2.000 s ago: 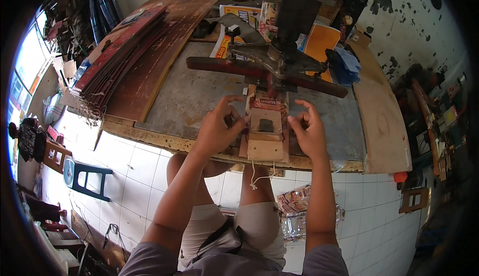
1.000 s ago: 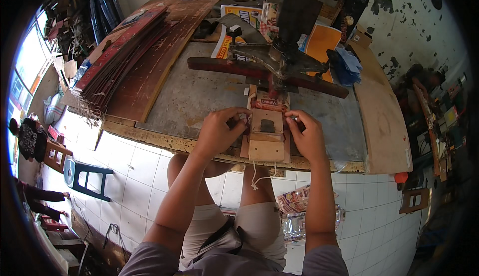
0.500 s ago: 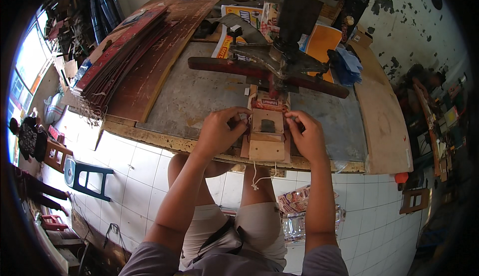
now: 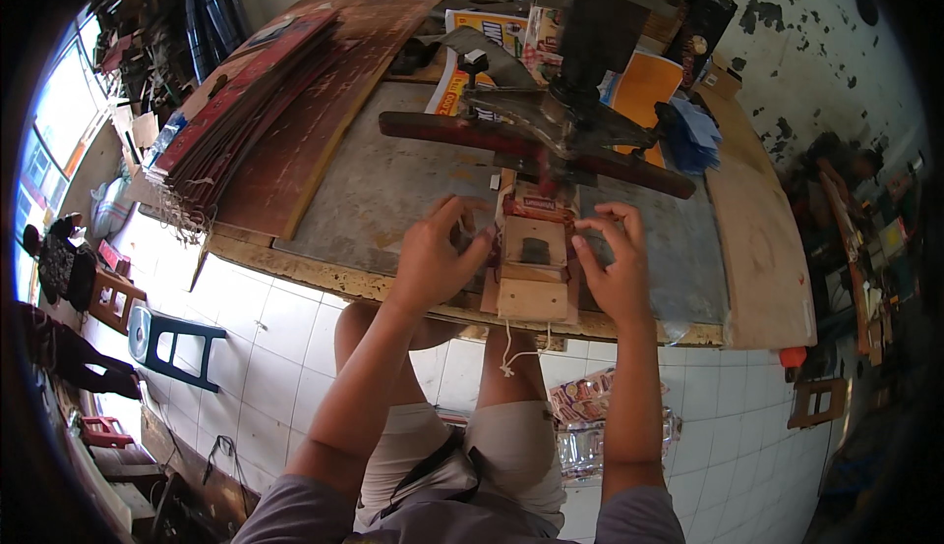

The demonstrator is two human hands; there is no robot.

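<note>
A small wooden jig [image 4: 532, 298] with a dark opening in its upper plate lies at the table's near edge, a white cord hanging from it. Just beyond the upper plate is a red printed packet or sheet [image 4: 534, 206], partly under the press head. On the jig's left side my left hand [image 4: 435, 257] hovers with thumb and fingers apart, holding nothing. To its right my right hand [image 4: 616, 261] is raised, fingers curved and spread, also holding nothing. Both hands frame the jig without gripping it.
A dark metal screw press with a long red crossbar [image 4: 629, 171] stands over the grey tabletop [image 4: 369, 175]. Stacked reddish strips [image 4: 246, 102] lie at the left. Blue-white papers [image 4: 696, 131] sit at the right. A blue stool [image 4: 179, 347] and printed sheets [image 4: 585, 394] are on the floor.
Both hands have come away from the jig's sides, and their fingers have opened. The right hand's fingers have risen. The whole view has shifted slightly.
</note>
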